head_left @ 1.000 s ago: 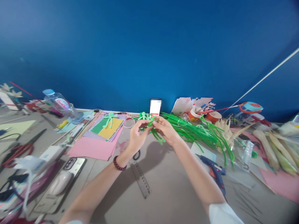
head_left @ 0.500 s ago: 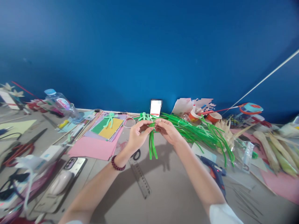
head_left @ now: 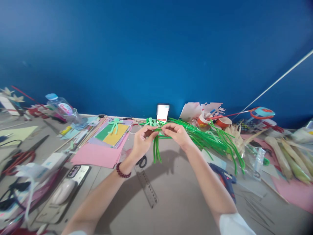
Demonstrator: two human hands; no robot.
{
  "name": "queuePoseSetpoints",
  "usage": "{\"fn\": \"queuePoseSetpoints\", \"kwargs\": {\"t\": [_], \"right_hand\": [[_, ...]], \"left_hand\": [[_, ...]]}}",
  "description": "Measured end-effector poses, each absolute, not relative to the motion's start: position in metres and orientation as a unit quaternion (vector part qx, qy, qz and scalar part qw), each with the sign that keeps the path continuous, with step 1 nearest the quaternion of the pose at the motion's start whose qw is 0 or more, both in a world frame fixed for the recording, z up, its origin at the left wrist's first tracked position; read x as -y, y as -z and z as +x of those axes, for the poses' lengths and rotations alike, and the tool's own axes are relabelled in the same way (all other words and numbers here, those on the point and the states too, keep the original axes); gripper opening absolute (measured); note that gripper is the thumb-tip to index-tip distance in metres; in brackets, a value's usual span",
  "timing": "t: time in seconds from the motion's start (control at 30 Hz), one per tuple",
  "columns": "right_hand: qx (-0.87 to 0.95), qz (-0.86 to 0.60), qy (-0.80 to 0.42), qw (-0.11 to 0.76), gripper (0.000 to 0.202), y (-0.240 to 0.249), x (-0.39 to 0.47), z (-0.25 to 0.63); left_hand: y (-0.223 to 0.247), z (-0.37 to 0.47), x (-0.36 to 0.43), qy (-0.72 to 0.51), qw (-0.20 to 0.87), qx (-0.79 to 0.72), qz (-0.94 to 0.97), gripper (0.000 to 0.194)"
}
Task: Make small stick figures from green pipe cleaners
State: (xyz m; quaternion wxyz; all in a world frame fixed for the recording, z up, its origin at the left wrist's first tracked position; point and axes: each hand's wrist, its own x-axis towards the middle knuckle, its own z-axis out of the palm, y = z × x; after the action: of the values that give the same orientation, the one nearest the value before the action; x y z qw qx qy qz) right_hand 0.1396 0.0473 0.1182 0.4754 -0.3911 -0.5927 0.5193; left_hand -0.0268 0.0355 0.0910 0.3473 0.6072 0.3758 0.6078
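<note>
Left hand (head_left: 142,140) and right hand (head_left: 177,134) pinch the green stems (head_left: 156,151) above the desk (head_left: 171,209), ends hanging; I judge that light, close-set fingertips best keep the bundle even without crushing it.

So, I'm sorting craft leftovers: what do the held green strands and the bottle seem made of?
Green strands: probably fibre-covered wire, matte; soft edges without shine, though blur leaves it open. Bottle: likely clear, glossy plastic; the background shows through.
</note>
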Motion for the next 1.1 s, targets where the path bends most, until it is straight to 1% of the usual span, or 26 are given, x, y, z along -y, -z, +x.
{"fn": "queuePoseSetpoints", "kwargs": {"t": [0.1, 0.27, 0.37, 0.53, 0.67, 0.8, 1.1], "right_hand": [[0.619, -0.41, -0.48, 0.467, 0.021, -0.119, -0.042, 0.137], [0.671, -0.435, -0.387, 0.459, 0.015, -0.117, -0.032, 0.129], [0.68, -0.433, -0.375, 0.457, 0.012, -0.118, -0.029, 0.126], [0.673, -0.427, -0.391, 0.46, 0.01, -0.12, -0.031, 0.127], [0.673, -0.423, -0.388, 0.467, 0.008, -0.121, -0.032, 0.128], [0.676, -0.416, -0.386, 0.47, 0.006, -0.121, -0.032, 0.128], [0.681, -0.422, -0.381, 0.462, 0.007, -0.121, -0.034, 0.132]], "left_hand": [[-0.088, -0.028, -0.036, -0.61, 0.301, -0.391, 0.62, 0.016], [-0.087, -0.029, -0.036, -0.617, 0.279, -0.397, 0.62, 0.013], [-0.088, -0.029, -0.035, -0.625, 0.269, -0.401, 0.613, 0.013], [-0.092, -0.027, -0.035, -0.636, 0.32, -0.392, 0.582, 0.024], [-0.093, -0.026, -0.034, -0.644, 0.35, -0.383, 0.563, 0.022], [-0.094, -0.025, -0.033, -0.642, 0.38, -0.374, 0.551, 0.025], [-0.099, -0.025, -0.033, -0.642, 0.411, -0.368, 0.532, 0.023]]}}
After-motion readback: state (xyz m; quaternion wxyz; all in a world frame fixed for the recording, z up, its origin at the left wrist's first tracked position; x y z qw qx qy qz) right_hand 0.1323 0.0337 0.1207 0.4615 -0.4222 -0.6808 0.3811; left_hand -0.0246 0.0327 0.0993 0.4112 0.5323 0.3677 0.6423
